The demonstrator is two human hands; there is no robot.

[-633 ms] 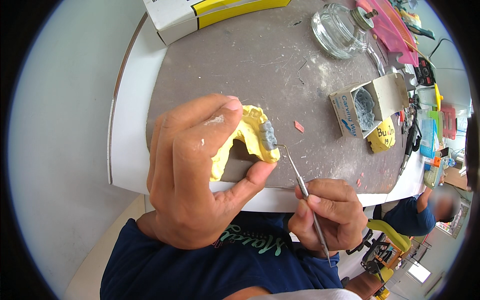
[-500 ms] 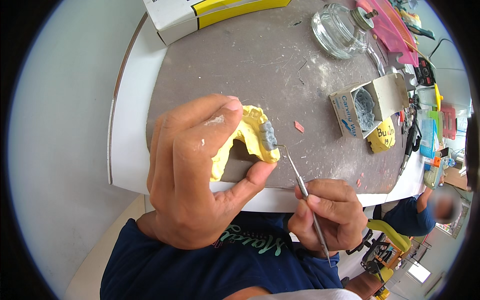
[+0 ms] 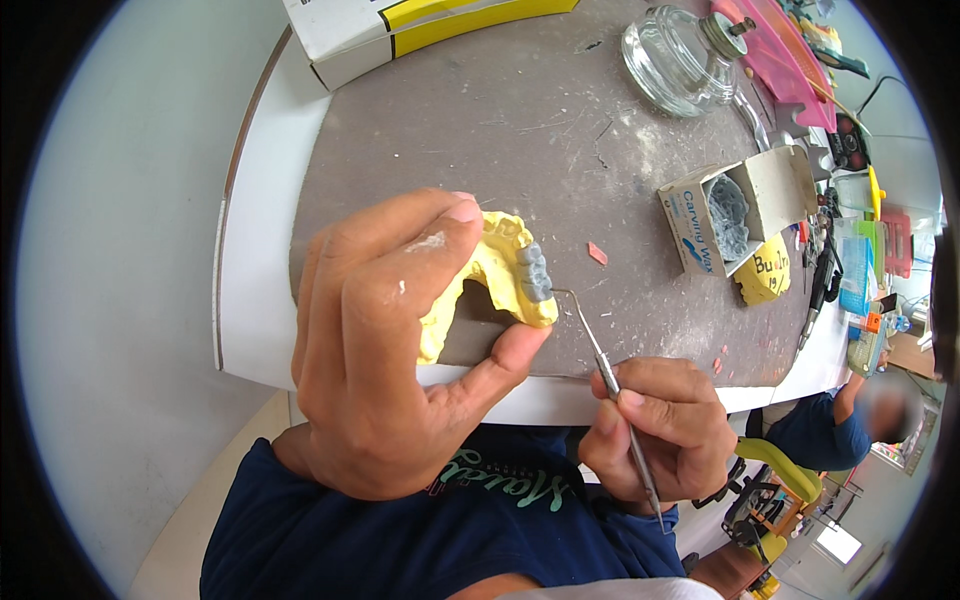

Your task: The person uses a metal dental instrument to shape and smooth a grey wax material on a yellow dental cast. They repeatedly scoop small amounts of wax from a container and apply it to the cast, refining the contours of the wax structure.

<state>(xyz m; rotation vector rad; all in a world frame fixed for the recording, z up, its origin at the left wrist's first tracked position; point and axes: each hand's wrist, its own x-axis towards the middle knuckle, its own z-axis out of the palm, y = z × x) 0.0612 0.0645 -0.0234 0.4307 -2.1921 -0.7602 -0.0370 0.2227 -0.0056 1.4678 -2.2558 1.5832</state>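
A yellow plaster dental model (image 3: 497,272), shaped like a horseshoe, is gripped between the thumb and fingers of my left hand (image 3: 385,330). Along its right side sits a row of grey wax teeth (image 3: 534,272). My right hand (image 3: 668,425) pinches a thin metal wax carver (image 3: 607,372) like a pen. The carver's bent tip meets the lower end of the grey wax, touching it or very close. My left fingers cover part of the model's left side.
An open cardboard box (image 3: 693,232) of grey wax stands at the right, with a yellow plaster piece (image 3: 765,273) behind it. Farther back are a glass spirit lamp (image 3: 680,62) and a pink tray (image 3: 775,60). A white and yellow box (image 3: 360,48) lies at the far left. Another person (image 3: 835,430) sits at right.
Hardly anything differs. My left hand and the model have shifted very slightly to the left, while the carver's tip stays by the lower end of the wax.
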